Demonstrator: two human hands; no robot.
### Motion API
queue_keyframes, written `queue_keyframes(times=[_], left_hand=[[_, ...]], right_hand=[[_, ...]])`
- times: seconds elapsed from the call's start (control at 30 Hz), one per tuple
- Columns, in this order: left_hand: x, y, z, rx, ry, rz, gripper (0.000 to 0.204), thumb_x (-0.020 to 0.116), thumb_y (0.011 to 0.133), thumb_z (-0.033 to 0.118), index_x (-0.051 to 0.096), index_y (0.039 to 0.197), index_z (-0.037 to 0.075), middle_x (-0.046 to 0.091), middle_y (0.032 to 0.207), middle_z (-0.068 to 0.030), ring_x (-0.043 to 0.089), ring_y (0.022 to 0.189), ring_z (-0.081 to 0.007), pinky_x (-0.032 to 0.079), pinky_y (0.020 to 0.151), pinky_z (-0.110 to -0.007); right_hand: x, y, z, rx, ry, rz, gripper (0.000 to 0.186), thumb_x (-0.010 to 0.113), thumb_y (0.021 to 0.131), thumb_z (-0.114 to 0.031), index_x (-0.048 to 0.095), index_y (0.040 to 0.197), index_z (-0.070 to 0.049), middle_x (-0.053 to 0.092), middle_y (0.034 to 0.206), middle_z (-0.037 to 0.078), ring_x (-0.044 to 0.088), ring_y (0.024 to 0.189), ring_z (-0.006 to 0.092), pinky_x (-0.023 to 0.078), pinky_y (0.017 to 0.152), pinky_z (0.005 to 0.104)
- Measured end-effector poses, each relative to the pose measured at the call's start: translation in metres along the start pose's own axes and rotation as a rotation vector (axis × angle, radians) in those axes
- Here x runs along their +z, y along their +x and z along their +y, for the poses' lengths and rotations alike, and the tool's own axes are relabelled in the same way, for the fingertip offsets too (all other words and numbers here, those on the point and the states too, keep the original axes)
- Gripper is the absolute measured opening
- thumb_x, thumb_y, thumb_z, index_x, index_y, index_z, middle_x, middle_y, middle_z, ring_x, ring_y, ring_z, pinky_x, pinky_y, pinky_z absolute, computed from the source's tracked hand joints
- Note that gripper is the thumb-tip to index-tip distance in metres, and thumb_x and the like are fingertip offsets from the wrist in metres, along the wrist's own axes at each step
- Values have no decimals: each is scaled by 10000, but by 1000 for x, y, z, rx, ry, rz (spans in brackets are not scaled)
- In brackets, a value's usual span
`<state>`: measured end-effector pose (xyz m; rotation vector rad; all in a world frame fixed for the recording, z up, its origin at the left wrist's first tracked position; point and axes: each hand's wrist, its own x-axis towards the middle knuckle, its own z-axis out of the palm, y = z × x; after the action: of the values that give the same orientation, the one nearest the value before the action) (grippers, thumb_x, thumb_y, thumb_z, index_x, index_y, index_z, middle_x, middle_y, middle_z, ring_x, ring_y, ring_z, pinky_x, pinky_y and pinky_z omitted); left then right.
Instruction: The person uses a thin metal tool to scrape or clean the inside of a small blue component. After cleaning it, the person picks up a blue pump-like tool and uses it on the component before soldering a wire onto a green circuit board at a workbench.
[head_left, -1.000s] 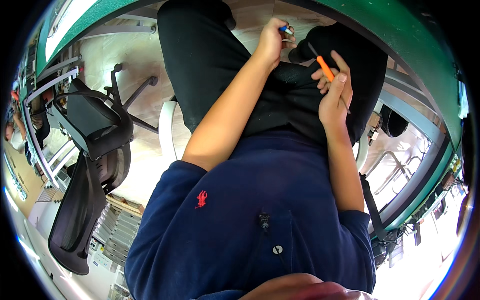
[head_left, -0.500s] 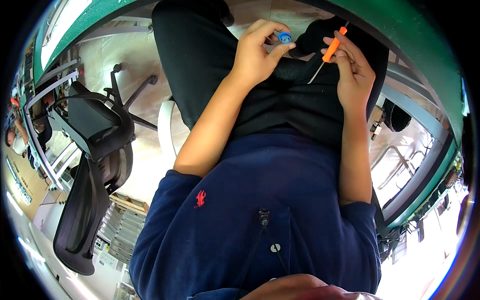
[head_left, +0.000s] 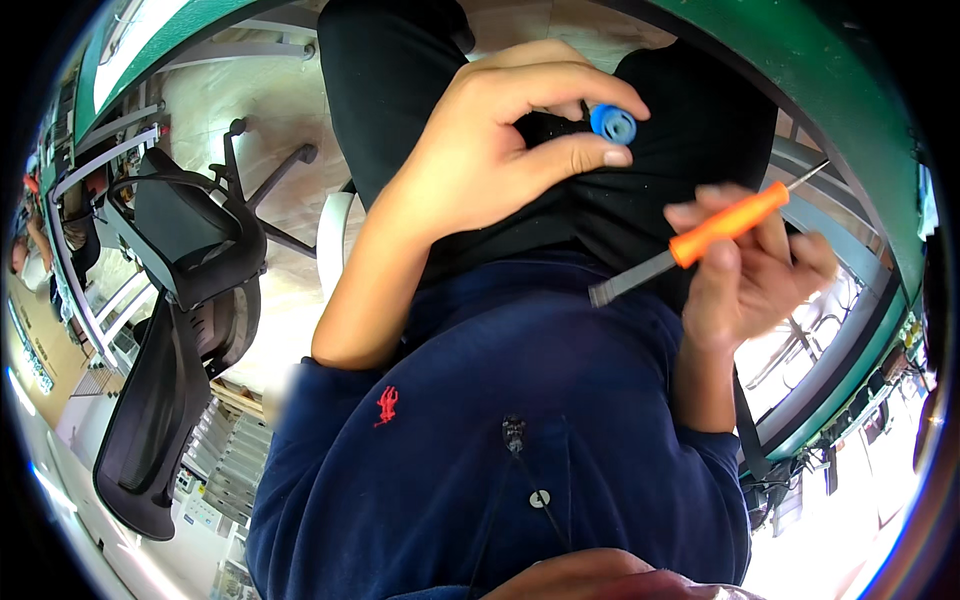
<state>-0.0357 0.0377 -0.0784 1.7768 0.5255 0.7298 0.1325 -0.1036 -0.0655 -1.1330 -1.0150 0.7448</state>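
Note:
My left hand (head_left: 510, 140), raised over my black trousers, grips a small blue round part (head_left: 614, 125) between thumb and index finger, its ringed end turned up toward me. Lower and to the right, my right hand (head_left: 750, 280), slightly smeared by motion, holds an orange-handled tool (head_left: 728, 222) diagonally between thumb and fingers. A thin metal shaft sticks out of the handle toward the upper right, and a flat metal shaft with a broader end points down-left over my navy shirt (head_left: 440, 500). The tool and the blue part are apart.
A green table edge (head_left: 860, 140) arches over my legs, with metal frame bars (head_left: 240, 55) beneath. A black office chair (head_left: 180, 240) stands at the left on the tiled floor (head_left: 280, 110). At the far left rim, another person (head_left: 35, 235) is partly visible.
Both hands have come down and closer to me, the left with the blue part. The orange tool has tilted over toward horizontal, its flat-ended shaft swung toward the lower left.

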Motion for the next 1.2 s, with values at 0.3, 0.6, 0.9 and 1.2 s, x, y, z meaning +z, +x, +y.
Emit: queue_keyframes(times=[0.3,0.6,0.9,1.2], left_hand=[[-22,1,42,156,-64,-104,301,768,666,58,688,948,-10,661,881,-106,608,825,-215,461,723,-293],[-30,19,71,375,120,-70,318,726,698,108,674,981,-26,663,934,-121,594,872,-230,467,734,-311],[-22,10,76,307,108,-59,294,653,706,21,643,995,-30,657,950,-109,584,859,-229,471,732,-304],[-23,7,79,279,163,-97,248,663,720,26,630,963,-14,629,915,-96,557,818,-216,459,716,-295]], right_hand=[[-3,-2,-47,312,476,40,668,754,740,-104,344,1260,-17,620,878,137,667,680,254,589,603,327],[-42,35,-100,-188,181,-216,348,488,968,-284,582,1206,-49,565,1170,174,556,1015,245,472,820,346],[-21,48,-106,-342,-51,-355,336,368,981,-198,502,1230,-16,584,1057,224,605,949,335,512,786,410],[-21,57,-116,-401,-202,-445,285,401,984,-195,503,1180,-15,584,1047,255,631,894,341,544,760,417]])
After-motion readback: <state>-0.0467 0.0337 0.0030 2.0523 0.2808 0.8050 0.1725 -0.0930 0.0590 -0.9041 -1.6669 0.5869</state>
